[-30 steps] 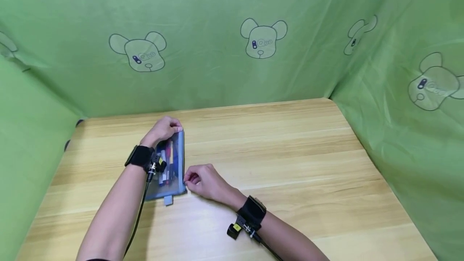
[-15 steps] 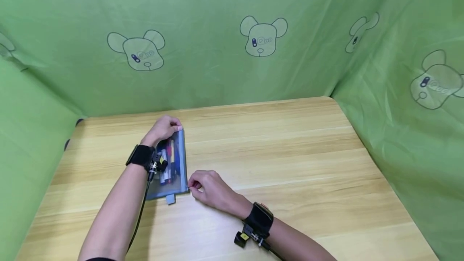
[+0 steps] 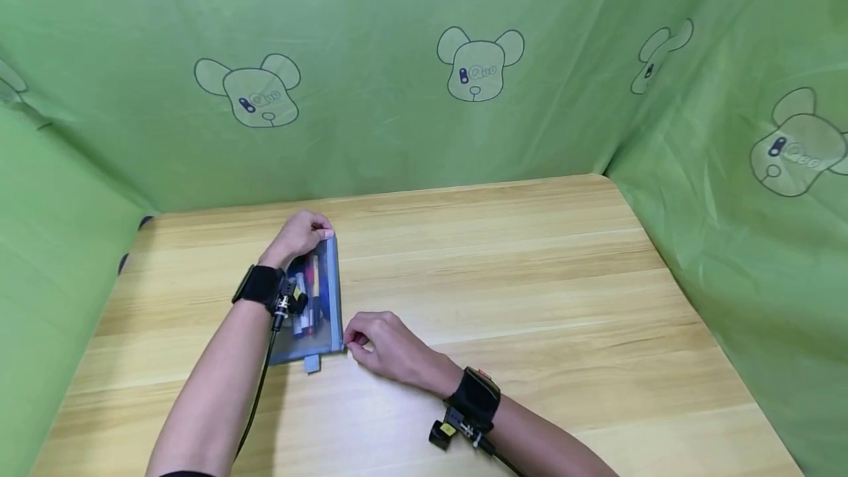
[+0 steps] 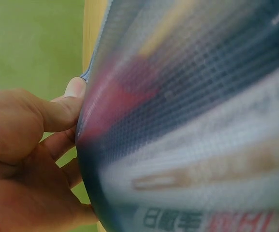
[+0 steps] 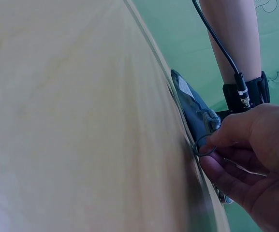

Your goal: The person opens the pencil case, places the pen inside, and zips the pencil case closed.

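A blue mesh zipper pouch (image 3: 285, 348) lies on the left part of the table with several pens (image 3: 306, 308) showing through it. My left hand (image 3: 297, 235) pinches its far corner, thumb on top. Close up in the left wrist view, the thumb presses the mesh, with red and yellow pen parts blurred behind it. The zipper (image 3: 334, 293) runs along the right edge and looks closed. At its near end my right hand (image 3: 384, 344) pinches a small ring pull (image 5: 195, 148) between thumb and forefinger. A grey fabric tab (image 3: 311, 364) sticks out from the near edge.
The wood-grain table (image 3: 530, 300) spreads to the right of the pouch. Green curtains (image 3: 371, 138) with bear-head prints hang behind it and on both sides. Each wrist wears a black strap with a camera (image 3: 442, 433) and a cable.
My right hand has moved slightly right and toward me, to the near end of the zipper, then stays there. The pouch's near end has shifted slightly right. My left hand keeps its grip.
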A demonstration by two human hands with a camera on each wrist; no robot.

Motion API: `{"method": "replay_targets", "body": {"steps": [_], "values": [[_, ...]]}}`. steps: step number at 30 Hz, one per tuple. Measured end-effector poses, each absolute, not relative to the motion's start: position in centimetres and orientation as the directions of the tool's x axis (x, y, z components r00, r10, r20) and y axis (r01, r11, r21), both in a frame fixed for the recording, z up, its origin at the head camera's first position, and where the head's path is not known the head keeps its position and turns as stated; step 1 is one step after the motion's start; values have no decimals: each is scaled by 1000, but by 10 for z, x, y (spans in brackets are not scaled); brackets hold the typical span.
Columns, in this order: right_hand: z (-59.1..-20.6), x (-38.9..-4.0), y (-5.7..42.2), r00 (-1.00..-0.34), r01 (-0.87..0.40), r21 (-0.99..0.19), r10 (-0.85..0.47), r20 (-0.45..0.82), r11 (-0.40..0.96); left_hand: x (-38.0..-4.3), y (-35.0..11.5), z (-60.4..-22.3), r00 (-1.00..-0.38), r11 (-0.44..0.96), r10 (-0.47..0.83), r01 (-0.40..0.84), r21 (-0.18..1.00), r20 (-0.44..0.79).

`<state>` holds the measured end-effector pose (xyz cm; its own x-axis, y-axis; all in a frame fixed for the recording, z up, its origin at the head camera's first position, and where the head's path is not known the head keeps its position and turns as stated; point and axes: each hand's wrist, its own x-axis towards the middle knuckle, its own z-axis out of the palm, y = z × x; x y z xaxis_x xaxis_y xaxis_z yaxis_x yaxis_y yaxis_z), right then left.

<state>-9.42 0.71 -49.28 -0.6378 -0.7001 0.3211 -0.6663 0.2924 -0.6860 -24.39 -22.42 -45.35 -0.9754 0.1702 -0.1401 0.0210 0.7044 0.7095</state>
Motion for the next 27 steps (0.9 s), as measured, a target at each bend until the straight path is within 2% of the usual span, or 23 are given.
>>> {"method": "replay_targets", "body": {"steps": [12,19,27], "values": [[-490,-92,7,-613,-685,-674,-719,327,277,-239,-225,-451,-976,705,162,14,709,-142],[-489,-93,6,-623,-668,-687,-721,303,288,-239,-227,-450,-973,703,160,-6,711,-166],[-492,-93,4,-626,-661,-695,-720,301,285,-238,-227,-446,-968,725,189,25,689,-164]]}}
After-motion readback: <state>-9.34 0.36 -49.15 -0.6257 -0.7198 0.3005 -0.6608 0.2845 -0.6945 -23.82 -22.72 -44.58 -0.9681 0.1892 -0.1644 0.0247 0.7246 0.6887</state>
